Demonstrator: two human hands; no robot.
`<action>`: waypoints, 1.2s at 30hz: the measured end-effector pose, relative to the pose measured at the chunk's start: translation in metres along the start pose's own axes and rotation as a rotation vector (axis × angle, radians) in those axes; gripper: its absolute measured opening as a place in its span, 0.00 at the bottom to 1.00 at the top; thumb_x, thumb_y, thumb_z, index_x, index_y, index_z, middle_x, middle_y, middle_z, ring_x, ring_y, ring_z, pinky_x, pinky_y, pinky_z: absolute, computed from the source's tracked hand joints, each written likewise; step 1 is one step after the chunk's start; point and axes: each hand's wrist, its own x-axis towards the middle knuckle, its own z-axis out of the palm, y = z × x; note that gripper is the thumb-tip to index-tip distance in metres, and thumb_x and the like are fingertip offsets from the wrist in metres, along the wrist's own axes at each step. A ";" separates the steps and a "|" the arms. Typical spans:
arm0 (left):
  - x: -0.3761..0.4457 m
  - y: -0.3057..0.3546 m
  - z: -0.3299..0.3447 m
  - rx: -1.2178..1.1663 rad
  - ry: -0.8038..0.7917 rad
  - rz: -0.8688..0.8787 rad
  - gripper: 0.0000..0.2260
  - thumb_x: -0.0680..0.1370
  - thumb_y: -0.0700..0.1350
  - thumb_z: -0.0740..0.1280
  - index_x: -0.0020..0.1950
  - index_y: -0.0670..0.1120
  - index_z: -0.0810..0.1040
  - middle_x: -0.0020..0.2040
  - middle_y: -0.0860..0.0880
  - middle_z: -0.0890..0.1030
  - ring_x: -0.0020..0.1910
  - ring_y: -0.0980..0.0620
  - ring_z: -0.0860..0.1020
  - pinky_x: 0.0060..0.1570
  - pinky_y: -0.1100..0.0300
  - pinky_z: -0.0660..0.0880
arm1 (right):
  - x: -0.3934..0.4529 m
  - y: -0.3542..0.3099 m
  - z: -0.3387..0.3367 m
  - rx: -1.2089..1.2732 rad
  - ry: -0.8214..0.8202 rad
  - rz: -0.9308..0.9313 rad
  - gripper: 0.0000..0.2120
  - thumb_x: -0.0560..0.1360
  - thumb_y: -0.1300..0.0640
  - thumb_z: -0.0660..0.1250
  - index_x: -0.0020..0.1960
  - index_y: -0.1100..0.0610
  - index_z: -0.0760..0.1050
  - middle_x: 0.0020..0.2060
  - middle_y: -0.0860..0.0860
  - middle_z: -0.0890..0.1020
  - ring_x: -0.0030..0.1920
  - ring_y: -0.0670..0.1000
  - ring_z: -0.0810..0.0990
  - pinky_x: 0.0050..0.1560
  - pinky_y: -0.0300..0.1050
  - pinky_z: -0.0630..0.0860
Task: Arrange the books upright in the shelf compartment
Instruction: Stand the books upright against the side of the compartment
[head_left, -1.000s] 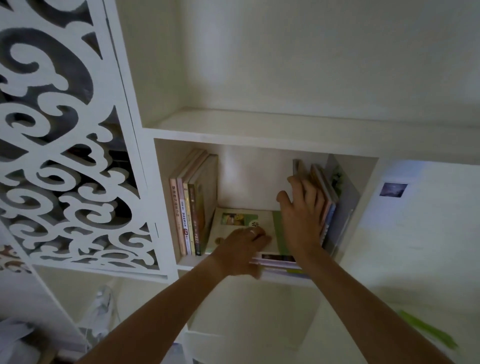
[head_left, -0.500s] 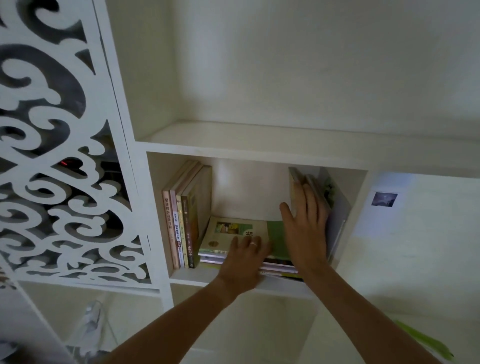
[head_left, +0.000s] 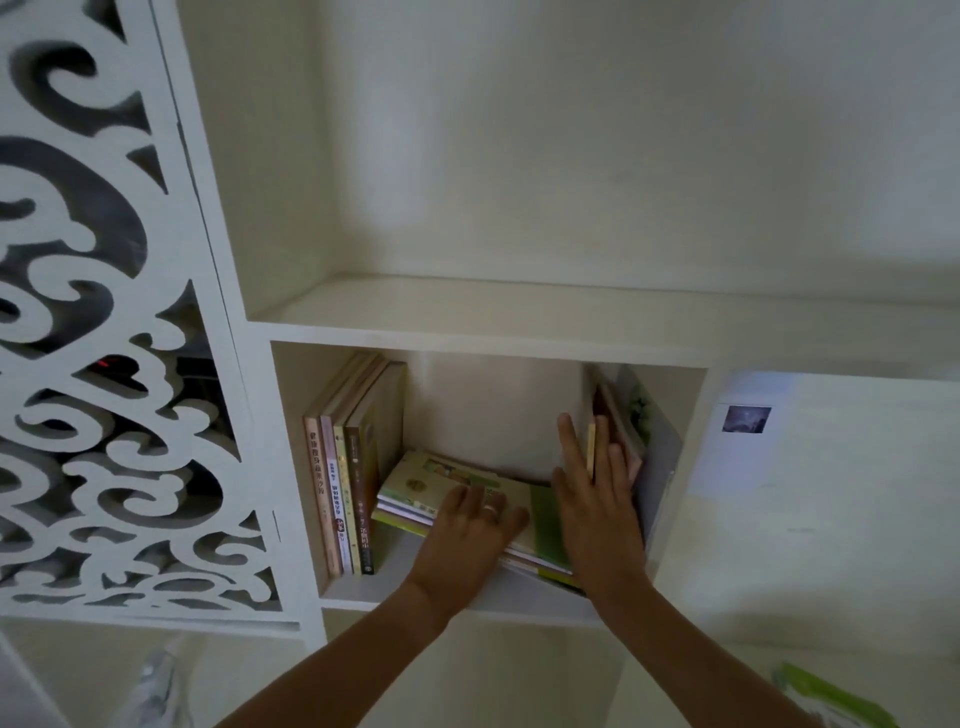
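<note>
In the white shelf compartment (head_left: 691, 467), four books (head_left: 345, 483) stand upright at left. A flat stack (head_left: 457, 493) remains under the flat-fingered left hand (head_left: 470, 540), while the straight-fingered right hand (head_left: 592, 499) props the leaning books (head_left: 618, 431).

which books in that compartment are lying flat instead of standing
The stack in the middle, under the left hand. The books at the left wall stand upright, and the books on the right lean, steadied by the right hand.
</note>
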 end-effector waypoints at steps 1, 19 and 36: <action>0.000 -0.003 0.000 0.005 0.023 0.011 0.13 0.73 0.41 0.63 0.54 0.53 0.79 0.46 0.49 0.83 0.45 0.44 0.82 0.50 0.50 0.77 | -0.001 0.002 0.003 0.021 0.003 0.002 0.04 0.75 0.59 0.72 0.48 0.59 0.84 0.82 0.60 0.52 0.81 0.67 0.37 0.80 0.62 0.33; -0.005 -0.028 -0.029 0.009 -0.209 -0.002 0.30 0.53 0.46 0.79 0.55 0.51 0.81 0.47 0.49 0.84 0.47 0.46 0.83 0.53 0.51 0.77 | -0.010 0.006 0.006 0.142 0.146 0.012 0.28 0.80 0.61 0.66 0.77 0.67 0.64 0.82 0.61 0.52 0.76 0.68 0.65 0.79 0.62 0.59; -0.033 -0.015 -0.001 -0.099 -0.271 -0.164 0.36 0.76 0.61 0.67 0.79 0.49 0.59 0.76 0.39 0.63 0.76 0.38 0.60 0.71 0.42 0.62 | -0.001 0.002 0.002 0.037 0.141 0.027 0.15 0.72 0.67 0.70 0.58 0.60 0.77 0.66 0.60 0.74 0.52 0.60 0.72 0.64 0.56 0.67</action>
